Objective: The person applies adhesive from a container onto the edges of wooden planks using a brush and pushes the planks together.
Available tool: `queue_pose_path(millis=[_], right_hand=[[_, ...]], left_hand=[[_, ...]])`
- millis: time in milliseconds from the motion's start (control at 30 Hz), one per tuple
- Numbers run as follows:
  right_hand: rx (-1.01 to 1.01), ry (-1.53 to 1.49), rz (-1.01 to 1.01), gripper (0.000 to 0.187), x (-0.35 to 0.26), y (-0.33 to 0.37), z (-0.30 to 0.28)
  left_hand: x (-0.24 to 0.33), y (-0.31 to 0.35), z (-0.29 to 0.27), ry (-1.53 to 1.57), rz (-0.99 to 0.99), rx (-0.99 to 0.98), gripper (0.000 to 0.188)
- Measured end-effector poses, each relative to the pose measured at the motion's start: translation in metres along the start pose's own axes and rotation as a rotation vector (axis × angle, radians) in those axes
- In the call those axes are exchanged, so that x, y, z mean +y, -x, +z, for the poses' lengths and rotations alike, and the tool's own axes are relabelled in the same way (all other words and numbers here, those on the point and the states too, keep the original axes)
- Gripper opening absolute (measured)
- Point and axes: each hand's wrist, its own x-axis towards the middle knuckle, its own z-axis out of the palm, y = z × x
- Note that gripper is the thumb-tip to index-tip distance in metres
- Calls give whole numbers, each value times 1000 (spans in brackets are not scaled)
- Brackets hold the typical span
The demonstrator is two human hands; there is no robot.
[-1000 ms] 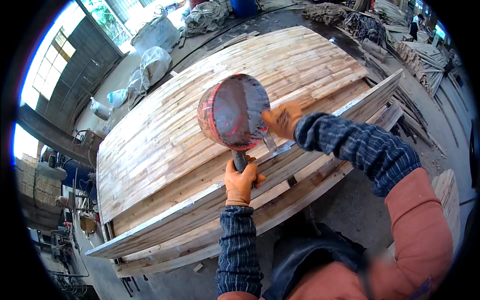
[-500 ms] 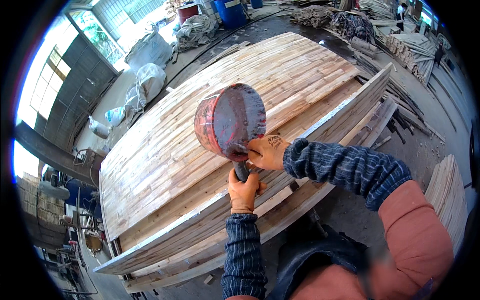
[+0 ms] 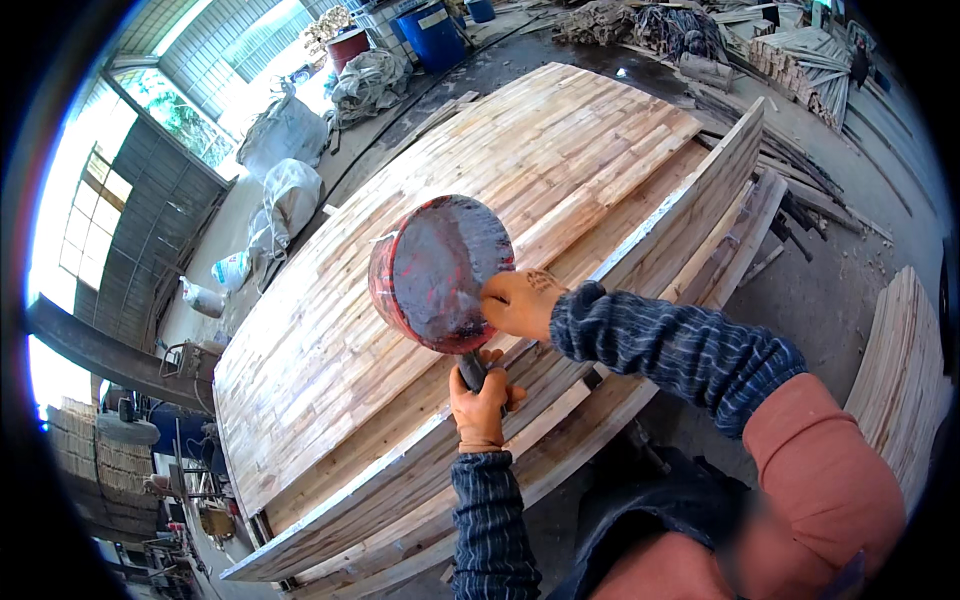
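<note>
A round red scoop-like pot (image 3: 395, 292), smeared grey inside, is tipped so that its mouth faces me above the wooden panel (image 3: 330, 340). My left hand (image 3: 480, 405), in an orange glove, is closed round its dark handle (image 3: 472, 370). Also gloved in orange, my right hand (image 3: 522, 303) is closed at the right side of the pot's mouth, overlapping the rim. Its fingertips are hidden, and whatever they may hold does not show. The panel is made of many narrow strips, and a long board (image 3: 690, 205) stands on edge along its near side.
White sacks (image 3: 292, 195) and a blue drum (image 3: 430, 38) stand on the floor beyond the panel. Stacked timber (image 3: 800, 70) lies at the far right, with more boards (image 3: 897, 370) at the near right. A steel beam (image 3: 110, 345) crosses at left.
My right hand has turned and shifted slightly left along the pot's rim. The pot has tilted so that its mouth faces me more. The whole view has shifted slightly.
</note>
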Motion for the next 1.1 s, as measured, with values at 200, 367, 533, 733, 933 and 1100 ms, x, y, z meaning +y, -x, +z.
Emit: queue_pose_path(millis=[200,367,533,733,933,1100], right_hand=[[-176,324,-141,30,-15,-12,22],[-98,-21,-105,29,-30,-2,43],[-47,-356,31,30,-47,-5,44],[-38,-907,293,29,-47,-3,46],[-65,-1217,283,27,-42,14,16],[7,-1195,347,34,-8,52,-19]], left_hand=[[-8,-9,-4,-51,35,7,28],[-2,-6,-2,-80,62,47,30],[-4,-7,-2,25,38,20,30],[-3,-1,0,-41,58,45,29],[3,-5,-5,-46,-7,9,29],[2,-8,-1,2,17,-35,37]])
